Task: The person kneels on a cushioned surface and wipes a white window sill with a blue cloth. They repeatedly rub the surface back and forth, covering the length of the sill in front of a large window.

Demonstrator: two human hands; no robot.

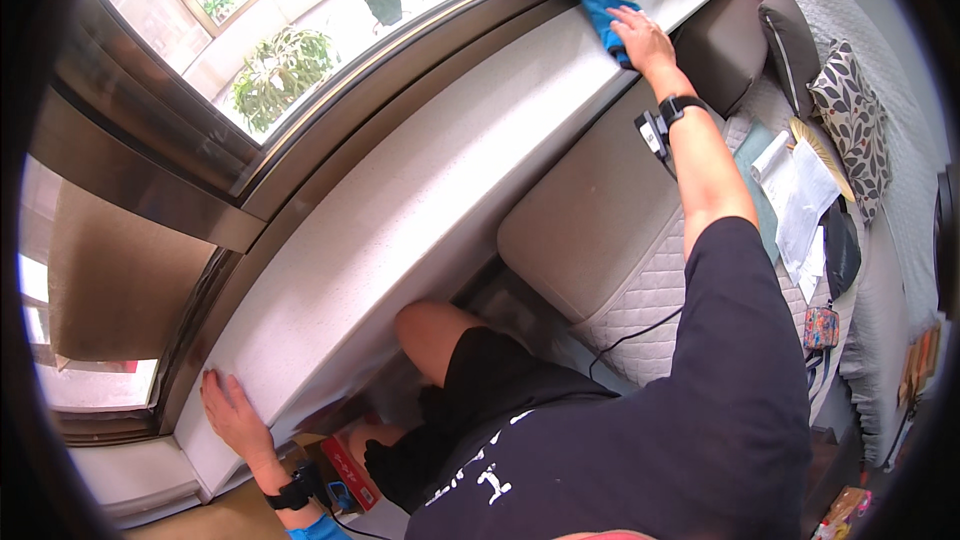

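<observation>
A long white stone windowsill (420, 157) runs diagonally below the window. Near its far upper end, my right hand (643, 37) presses on a folded blue cloth (604, 15) with a dark edge, which lies flat on the sill; the fingers rest over the cloth. My left hand (234, 417) is laid on the sill's near lower end with its palm down, holding nothing. Both wrists wear black straps, and a small device hangs at the right one.
Metal window frames (405, 52) border the sill, with plants behind the glass. Beside it stands a sofa with a grey-brown cushion (592, 202), patterned pillow (851, 120), papers (799, 187) and a small colourful pouch (821, 328). A red box (349, 474) is below the sill.
</observation>
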